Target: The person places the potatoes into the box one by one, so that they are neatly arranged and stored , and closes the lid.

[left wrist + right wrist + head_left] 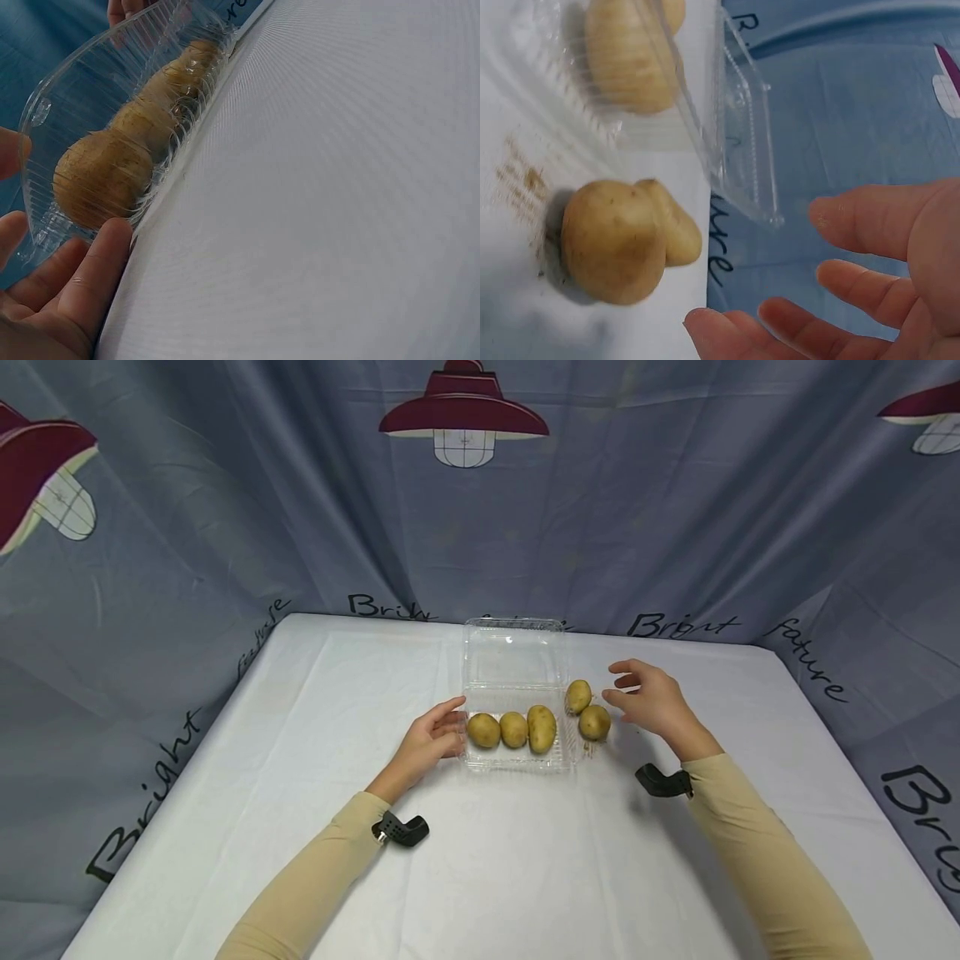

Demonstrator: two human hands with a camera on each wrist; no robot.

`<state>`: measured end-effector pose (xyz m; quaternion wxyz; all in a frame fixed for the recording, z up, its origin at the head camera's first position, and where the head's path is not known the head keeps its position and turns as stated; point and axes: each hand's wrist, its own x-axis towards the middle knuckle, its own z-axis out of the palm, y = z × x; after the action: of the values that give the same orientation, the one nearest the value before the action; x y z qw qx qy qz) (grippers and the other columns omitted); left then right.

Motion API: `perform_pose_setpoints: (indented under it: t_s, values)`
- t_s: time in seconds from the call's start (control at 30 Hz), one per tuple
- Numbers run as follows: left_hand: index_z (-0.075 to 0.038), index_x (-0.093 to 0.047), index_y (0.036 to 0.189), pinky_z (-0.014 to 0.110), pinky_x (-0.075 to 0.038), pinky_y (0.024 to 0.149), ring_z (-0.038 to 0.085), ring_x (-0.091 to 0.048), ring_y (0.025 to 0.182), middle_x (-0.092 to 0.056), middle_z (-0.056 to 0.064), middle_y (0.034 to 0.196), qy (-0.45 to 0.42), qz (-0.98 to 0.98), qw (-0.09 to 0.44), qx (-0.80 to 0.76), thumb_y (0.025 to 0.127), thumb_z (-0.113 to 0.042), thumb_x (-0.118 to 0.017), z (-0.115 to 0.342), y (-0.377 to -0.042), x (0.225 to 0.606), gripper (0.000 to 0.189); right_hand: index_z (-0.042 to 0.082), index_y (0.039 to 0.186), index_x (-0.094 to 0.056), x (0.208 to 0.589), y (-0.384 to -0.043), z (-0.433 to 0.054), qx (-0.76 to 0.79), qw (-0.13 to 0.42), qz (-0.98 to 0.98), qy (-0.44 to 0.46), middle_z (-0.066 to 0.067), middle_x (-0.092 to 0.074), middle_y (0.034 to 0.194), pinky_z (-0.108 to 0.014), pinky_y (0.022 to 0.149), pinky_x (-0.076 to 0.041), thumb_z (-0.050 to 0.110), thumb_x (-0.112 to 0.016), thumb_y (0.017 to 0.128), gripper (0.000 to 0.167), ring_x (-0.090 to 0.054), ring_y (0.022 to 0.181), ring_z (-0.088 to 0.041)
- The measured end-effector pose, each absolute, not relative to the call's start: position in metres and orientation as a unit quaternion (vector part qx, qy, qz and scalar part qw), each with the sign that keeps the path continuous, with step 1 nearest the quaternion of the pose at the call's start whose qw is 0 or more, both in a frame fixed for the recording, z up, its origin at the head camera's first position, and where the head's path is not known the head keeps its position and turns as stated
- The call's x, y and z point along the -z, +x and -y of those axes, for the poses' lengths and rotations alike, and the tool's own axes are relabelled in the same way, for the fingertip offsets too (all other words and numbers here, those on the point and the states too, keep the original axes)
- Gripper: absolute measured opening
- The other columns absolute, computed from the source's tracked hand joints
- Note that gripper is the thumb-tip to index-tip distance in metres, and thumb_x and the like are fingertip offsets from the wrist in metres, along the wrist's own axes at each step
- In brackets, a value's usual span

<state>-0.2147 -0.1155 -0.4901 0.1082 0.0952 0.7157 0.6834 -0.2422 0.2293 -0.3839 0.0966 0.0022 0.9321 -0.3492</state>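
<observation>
A clear plastic clamshell container [517, 697] lies with its lid [513, 658] raised at the back. Three potatoes sit in a row inside it: a round one [483, 730], a middle one [513, 729] and a longer one [542, 729]. My left hand [429, 742] rests its extended fingers against the container's left wall; in the left wrist view a fingertip [114, 234] lies by its lower edge. Just outside the right wall are two more potatoes, a rounder one [595, 722] and an oval one [578, 696]. Near these hovers my right hand [651, 700], fingers spread, holding nothing.
A white cloth covers the table [330, 693]. Brown dirt crumbs [525, 178] mark the cloth beside the container and the loose potatoes. Behind the table hangs a blue-grey curtain [300, 510] printed with red lamps and lettering.
</observation>
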Motion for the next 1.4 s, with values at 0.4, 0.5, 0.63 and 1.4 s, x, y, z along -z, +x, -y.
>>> perform_pose_setpoints:
  t_s: [0.4,0.5,0.63,1.4]
  values:
    - [-0.007,-0.04,0.156,0.024,-0.062,0.085,0.034,-0.059,0.127,-0.051,0.026,0.147,0.092,-0.714,0.108,-0.686,0.083,0.004,-0.05,0.116,-0.215,0.491,0.075,0.003,0.15,-0.045,0.394,-0.24,-0.244,0.361,0.072,-0.929,0.014,-0.031,-0.053,0.142,-0.045,0.08,-0.064,0.025,-0.064,0.098,0.059,-0.073,0.095,-0.038]
    - [-0.007,-0.04,0.156,0.024,-0.062,0.085,0.032,-0.059,0.125,-0.052,0.026,0.147,0.09,-0.715,0.109,-0.685,0.082,0.004,-0.051,0.115,-0.215,0.491,0.075,0.003,0.15,-0.045,0.397,-0.24,-0.247,0.364,0.069,-0.929,0.019,-0.03,-0.053,0.142,-0.046,0.081,-0.064,0.026,-0.065,0.098,0.06,-0.074,0.091,-0.036]
    - [-0.008,-0.042,0.156,0.023,-0.062,0.084,0.027,-0.06,0.123,-0.053,0.024,0.146,0.085,-0.714,0.111,-0.686,0.083,0.005,-0.052,0.114,-0.215,0.492,0.075,0.002,0.151,-0.044,0.4,-0.24,-0.249,0.374,0.066,-0.925,0.024,-0.031,-0.053,0.143,-0.047,0.081,-0.064,0.025,-0.064,0.098,0.061,-0.072,0.1,-0.041]
    - [-0.006,-0.04,0.156,0.021,-0.061,0.083,0.03,-0.059,0.124,-0.051,0.026,0.147,0.086,-0.711,0.113,-0.689,0.083,0.006,-0.05,0.115,-0.214,0.49,0.075,0.0,0.148,-0.046,0.433,-0.242,-0.239,0.396,0.093,-0.913,0.033,-0.033,-0.05,0.144,-0.034,0.072,-0.064,0.024,-0.067,0.096,0.061,-0.073,0.086,-0.027]
